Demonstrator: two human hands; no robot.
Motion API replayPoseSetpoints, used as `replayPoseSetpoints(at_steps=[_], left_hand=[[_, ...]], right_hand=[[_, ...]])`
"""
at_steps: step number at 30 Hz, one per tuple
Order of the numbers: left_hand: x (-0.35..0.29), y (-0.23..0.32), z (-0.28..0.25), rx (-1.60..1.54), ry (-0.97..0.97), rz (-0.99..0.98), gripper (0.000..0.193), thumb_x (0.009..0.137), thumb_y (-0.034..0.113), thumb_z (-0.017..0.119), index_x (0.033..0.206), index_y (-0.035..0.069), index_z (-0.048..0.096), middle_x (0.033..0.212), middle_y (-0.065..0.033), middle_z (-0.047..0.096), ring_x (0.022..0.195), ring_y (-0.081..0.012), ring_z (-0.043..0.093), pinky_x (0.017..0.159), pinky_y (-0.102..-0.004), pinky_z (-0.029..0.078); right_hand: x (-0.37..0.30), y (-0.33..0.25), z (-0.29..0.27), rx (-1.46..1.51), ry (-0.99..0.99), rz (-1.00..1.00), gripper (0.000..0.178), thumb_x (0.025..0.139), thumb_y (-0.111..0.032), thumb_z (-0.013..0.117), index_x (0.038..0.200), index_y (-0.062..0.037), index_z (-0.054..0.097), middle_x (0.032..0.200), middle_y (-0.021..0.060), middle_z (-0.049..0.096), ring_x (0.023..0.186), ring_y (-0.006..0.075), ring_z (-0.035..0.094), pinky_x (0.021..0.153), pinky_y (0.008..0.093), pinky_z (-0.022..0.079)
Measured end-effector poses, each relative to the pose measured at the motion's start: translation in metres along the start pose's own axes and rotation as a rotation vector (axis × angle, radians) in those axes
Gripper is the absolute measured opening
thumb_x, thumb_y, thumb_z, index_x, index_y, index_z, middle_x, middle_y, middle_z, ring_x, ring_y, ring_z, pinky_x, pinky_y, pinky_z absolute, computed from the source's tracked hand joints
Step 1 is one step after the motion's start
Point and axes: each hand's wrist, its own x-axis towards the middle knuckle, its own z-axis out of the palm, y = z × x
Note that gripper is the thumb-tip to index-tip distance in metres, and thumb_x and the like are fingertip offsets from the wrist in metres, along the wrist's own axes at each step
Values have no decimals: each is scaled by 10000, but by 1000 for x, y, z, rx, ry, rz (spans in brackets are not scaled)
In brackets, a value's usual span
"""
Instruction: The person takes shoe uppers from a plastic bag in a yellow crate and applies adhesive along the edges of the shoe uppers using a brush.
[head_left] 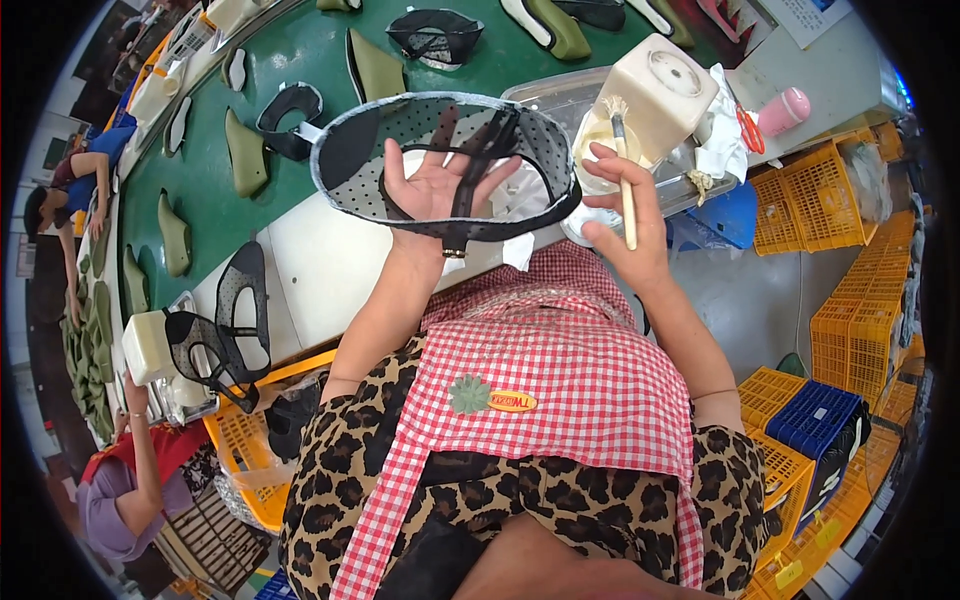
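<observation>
A shoe upper of black dotted mesh [350,185] with a pale edge is spread in front of me, its black strap across the middle. My left hand [432,190] holds it up from beneath, palm up and fingers spread, partly seen through the mesh. At the upper's right side my right hand [645,215] grips a brush [629,205] by its pale wooden handle, bristles upward. Just beyond the bristles a cream plastic container [655,85] stands on a clear tray [545,90]. Whether the bristles touch the container I cannot tell.
Olive-green shoe lasts [245,155] and another black upper [290,120] lie on the green table [300,60]. Red scissors [748,128], a white cloth [722,140] and a pink bottle [785,110] are at right. Yellow crates [790,200] stand beside me; co-workers sit at left.
</observation>
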Motion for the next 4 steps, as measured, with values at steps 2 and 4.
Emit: replayPoseSetpoints(at_steps=[2,4], left_hand=[[4,-6,-2,-87,32,-37,753,918,679,417,1377,87,490,1451,-314,392,1381,-473,341,1150,-669,217],[8,-11,-4,-180,14,-106,766,911,695,417,1386,99,486,1468,-290,389,1391,-469,328,1147,-679,208]], right_hand=[[1,-3,4,81,-19,-24,732,758,-223,829,1345,-86,413,1469,181,424,1269,261,513,925,371,509],[-3,0,4,2,-32,-52,787,747,-229,846,1368,-99,380,1510,191,365,1296,297,499,975,391,483]])
